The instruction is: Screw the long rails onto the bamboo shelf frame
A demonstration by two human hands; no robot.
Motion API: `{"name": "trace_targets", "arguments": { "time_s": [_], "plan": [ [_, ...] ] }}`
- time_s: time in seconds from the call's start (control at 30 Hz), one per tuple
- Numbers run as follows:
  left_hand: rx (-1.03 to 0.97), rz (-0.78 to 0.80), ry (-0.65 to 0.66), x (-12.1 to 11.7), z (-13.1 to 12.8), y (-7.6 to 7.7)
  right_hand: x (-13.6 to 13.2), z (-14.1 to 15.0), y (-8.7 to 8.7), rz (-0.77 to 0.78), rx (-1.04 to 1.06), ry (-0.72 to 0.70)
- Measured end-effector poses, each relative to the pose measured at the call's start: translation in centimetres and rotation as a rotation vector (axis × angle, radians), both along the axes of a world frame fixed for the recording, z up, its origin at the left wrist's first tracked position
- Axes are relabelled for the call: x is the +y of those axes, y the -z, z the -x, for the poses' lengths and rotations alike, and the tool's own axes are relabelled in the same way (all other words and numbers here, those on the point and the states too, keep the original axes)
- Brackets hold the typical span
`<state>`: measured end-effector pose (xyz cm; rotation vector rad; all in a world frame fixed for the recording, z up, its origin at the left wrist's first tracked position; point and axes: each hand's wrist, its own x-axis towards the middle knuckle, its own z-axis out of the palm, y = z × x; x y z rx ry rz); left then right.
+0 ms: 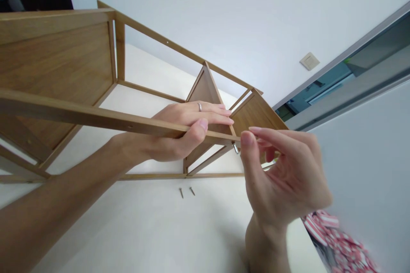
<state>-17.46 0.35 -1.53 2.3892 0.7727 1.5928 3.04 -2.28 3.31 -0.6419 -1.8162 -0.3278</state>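
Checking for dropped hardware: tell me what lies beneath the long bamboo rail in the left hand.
Two slim metal screws lie on the pale floor below the long bamboo rail. The left hand and forearm cover the floor behind them.

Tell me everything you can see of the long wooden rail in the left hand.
The long wooden rail is a straight, narrow strip of light-brown, bamboo-like wood with visible grain and one small hole in its face. It slants across the view in front of an open wooden frame, running from the left edge to an end near the right hand. The left hand grips it, thumb across the near face. A small metal piece shows just beneath that end.
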Motion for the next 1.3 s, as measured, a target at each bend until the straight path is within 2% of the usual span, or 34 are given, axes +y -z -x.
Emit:
{"name": "trace_targets", "arguments": {
  "time_s": [0.17,0.37,0.5,0.57,0.7,0.83,0.93,1.07,1.17,1.3],
  "plan": [
    [-0.025,0.017,-0.010,-0.1,-0.1,0.1,-0.6,-0.4,-0.7,0.144,-0.030,-0.128],
    [-0.036,0.018,-0.017,0.1,-0.3,0.4,-0.6,-0.1,-0.3,0.204,0.144,-0.090],
    [-0.122,-0.021,-0.049,0.4,-0.8,0.8,-0.6,-1.1,-0.4,0.299,0.096,-0.082],
    [-0.123,-0.022,-0.045,0.5,-0.9,0.9,-0.4,-2.0,-0.6,0.190,-0.015,-0.034],
    [-0.057,0.006,-0.006,0.4,-0.5,0.6,0.4,-4.3,-1.7,-0.215,-0.378,0.126],
    [-0.047,0.039,-0.021,0.0,-0.3,0.3,0.8,-6.2,-3.2,-0.335,-0.651,0.185],
    [-0.046,0.062,-0.025,-0.1,-0.3,0.2,1.5,-6.8,-3.9,-0.417,-0.687,0.163],
    [-0.039,0.071,-0.027,-0.1,-0.2,0.4,3.4,-7.1,-3.8,-0.544,-0.649,0.076],
    [-0.046,0.057,-0.016,0.0,-0.2,0.4,4.6,-7.3,-3.0,-0.606,-0.632,0.048],
    [-0.043,0.027,-0.016,0.1,-0.3,0.4,4.7,-6.9,-1.3,-0.564,-0.560,0.041]
  ]
}}
